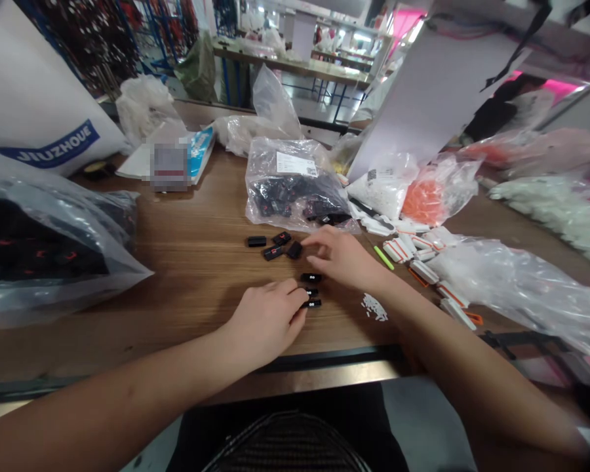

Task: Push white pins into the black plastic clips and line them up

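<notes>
Your left hand lies curled against the black clips on the table, grip unclear; your right hand is open beside them. Keep your touch light and the clips evenly spaced. A bag lies beyond.

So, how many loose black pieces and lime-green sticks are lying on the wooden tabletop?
Loose black pieces: 7
Lime-green stick: 1
Total: 8
</notes>
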The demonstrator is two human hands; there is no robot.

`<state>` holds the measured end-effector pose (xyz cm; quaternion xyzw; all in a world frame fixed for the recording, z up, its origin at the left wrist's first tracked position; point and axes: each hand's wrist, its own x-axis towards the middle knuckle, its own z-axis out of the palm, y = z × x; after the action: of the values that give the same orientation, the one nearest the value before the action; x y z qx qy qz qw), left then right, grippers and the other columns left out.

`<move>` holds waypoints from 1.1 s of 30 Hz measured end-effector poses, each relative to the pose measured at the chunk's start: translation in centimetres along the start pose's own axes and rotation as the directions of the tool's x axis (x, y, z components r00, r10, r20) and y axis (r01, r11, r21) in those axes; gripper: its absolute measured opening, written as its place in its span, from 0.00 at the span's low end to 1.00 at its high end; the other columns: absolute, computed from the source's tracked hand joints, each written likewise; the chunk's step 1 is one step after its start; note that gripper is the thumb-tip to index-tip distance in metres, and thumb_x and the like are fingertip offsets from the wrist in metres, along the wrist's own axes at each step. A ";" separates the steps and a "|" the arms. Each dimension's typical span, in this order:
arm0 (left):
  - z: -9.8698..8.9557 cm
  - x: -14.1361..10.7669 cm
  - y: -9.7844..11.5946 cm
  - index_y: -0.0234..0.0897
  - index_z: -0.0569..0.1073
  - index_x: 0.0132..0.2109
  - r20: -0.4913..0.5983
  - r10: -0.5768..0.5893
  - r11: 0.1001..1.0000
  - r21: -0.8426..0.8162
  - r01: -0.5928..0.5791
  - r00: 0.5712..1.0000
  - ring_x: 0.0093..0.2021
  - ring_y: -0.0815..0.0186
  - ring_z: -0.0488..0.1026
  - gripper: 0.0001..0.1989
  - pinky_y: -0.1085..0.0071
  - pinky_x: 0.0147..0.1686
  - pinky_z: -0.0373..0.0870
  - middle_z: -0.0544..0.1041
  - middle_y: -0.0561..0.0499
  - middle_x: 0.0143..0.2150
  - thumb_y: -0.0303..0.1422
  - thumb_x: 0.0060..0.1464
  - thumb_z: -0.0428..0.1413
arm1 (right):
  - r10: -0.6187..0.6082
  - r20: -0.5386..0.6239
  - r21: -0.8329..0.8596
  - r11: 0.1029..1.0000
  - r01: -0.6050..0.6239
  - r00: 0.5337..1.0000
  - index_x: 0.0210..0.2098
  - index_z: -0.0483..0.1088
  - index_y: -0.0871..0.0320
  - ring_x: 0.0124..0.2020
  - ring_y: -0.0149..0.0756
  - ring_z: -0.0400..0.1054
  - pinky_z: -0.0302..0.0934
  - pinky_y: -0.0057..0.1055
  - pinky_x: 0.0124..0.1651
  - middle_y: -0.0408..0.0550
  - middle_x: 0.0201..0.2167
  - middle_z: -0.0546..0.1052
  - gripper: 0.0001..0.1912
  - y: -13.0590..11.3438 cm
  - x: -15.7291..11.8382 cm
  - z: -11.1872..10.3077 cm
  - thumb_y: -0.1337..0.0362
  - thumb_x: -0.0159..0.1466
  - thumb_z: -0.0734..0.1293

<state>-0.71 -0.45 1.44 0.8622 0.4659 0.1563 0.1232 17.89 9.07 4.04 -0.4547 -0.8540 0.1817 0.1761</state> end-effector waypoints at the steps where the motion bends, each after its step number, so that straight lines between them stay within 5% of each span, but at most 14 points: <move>1: 0.0 0.0 0.0 0.37 0.74 0.41 0.001 -0.003 1.000 -0.004 0.003 1.000 0.38 0.57 0.76 0.05 0.61 0.37 0.73 0.76 0.49 0.38 0.29 0.61 0.53 | 0.009 0.021 -0.003 1.000 -0.009 1.000 0.48 0.76 0.58 0.33 0.32 0.70 0.63 0.33 0.41 0.51 0.44 0.76 0.16 0.0 1.0 0.4 0.69 0.60 0.69; 5: -0.2 0.1 0.2 0.37 0.73 0.43 0.000 -0.024 1.000 -0.011 0.024 1.000 0.39 0.56 0.76 0.05 0.60 0.37 0.72 0.76 0.48 0.39 0.31 0.61 0.54 | 0.015 0.091 -0.056 0.998 -0.010 0.996 0.49 0.76 0.59 0.33 0.35 0.70 0.62 0.32 0.39 0.49 0.37 0.78 0.20 -0.1 3.8 1.8 0.63 0.57 0.72; 9: -0.5 0.0 0.2 0.37 0.72 0.41 -0.052 -0.025 0.999 -0.046 0.023 0.998 0.37 0.57 0.75 0.07 0.61 0.35 0.71 0.76 0.49 0.39 0.34 0.63 0.52 | 0.023 0.077 -0.076 0.997 -0.017 0.997 0.50 0.76 0.61 0.31 0.35 0.70 0.63 0.33 0.39 0.49 0.36 0.79 0.21 -0.5 3.3 1.5 0.68 0.56 0.71; 12: -0.9 -0.1 0.0 0.37 0.69 0.41 -0.138 -0.052 0.979 -0.200 0.023 0.989 0.33 0.62 0.74 0.06 0.65 0.33 0.69 0.75 0.50 0.37 0.35 0.64 0.51 | 0.037 -0.028 0.016 0.999 -0.037 0.999 0.58 0.70 0.58 0.31 0.33 0.71 0.66 0.34 0.40 0.49 0.42 0.79 0.28 -1.4 0.4 -0.1 0.67 0.57 0.70; 16: -1.2 -0.3 0.3 0.37 0.67 0.45 -0.209 -0.125 0.899 -0.437 0.022 0.970 0.29 0.67 0.71 0.09 0.69 0.30 0.67 0.74 0.52 0.37 0.38 0.64 0.53 | -0.044 -0.168 0.031 0.998 0.050 0.985 0.63 0.61 0.54 0.42 0.40 0.73 0.68 0.40 0.47 0.49 0.47 0.78 0.32 -3.2 -5.5 -1.1 0.66 0.60 0.69; 20: -0.6 -0.7 1.1 0.38 0.68 0.49 -0.099 -0.065 0.817 -0.576 -0.004 0.993 0.29 0.69 0.72 0.13 0.71 0.31 0.68 0.75 0.54 0.36 0.39 0.61 0.58 | -0.182 -0.274 -0.155 0.977 0.144 0.944 0.65 0.57 0.54 0.42 0.43 0.72 0.67 0.43 0.46 0.52 0.46 0.78 0.32 -4.8 -10.4 1.1 0.66 0.63 0.67; 24: 0.2 -1.0 1.5 0.37 0.70 0.39 -0.042 -0.025 0.840 -0.543 -0.002 0.999 0.31 0.68 0.72 0.04 0.71 0.31 0.68 0.73 0.55 0.33 0.32 0.62 0.56 | -0.217 -0.328 -0.221 0.964 0.149 0.920 0.64 0.60 0.55 0.41 0.41 0.71 0.66 0.42 0.45 0.52 0.44 0.78 0.27 -5.1 -12.6 3.4 0.69 0.66 0.66; 28: 0.8 -1.1 1.3 0.40 0.73 0.45 0.030 0.063 0.906 -0.422 -0.044 0.998 0.36 0.63 0.75 0.04 0.65 0.36 0.72 0.76 0.53 0.39 0.30 0.64 0.54 | -0.104 -0.333 -0.063 0.994 0.088 0.937 0.58 0.68 0.55 0.49 0.43 0.72 0.67 0.41 0.49 0.53 0.49 0.77 0.22 -2.3 -13.8 1.7 0.62 0.65 0.69; 30: 1.1 -1.1 1.3 0.41 0.73 0.47 0.061 0.105 0.944 -0.320 -0.080 0.993 0.40 0.59 0.76 0.06 0.60 0.39 0.73 0.77 0.52 0.42 0.31 0.64 0.54 | 0.055 -0.373 -0.051 0.996 -0.079 0.926 0.47 0.75 0.53 0.41 0.41 0.74 0.67 0.39 0.44 0.49 0.40 0.79 0.11 0.5 -14.7 -0.3 0.62 0.67 0.66; 33: 1.3 -1.2 1.4 0.42 0.73 0.48 0.087 0.139 0.959 -0.261 -0.112 0.986 0.43 0.57 0.76 0.07 0.56 0.41 0.74 0.78 0.51 0.45 0.31 0.65 0.53 | 0.307 -0.329 -0.106 0.928 -0.358 0.893 0.35 0.78 0.55 0.34 0.40 0.75 0.66 0.38 0.39 0.48 0.33 0.81 0.11 4.8 -16.2 -2.8 0.59 0.66 0.65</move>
<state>0.30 -2.29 0.56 0.8739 0.3791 0.1771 0.2473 31.05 -1.61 2.01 -0.6297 -0.7376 0.0656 0.2345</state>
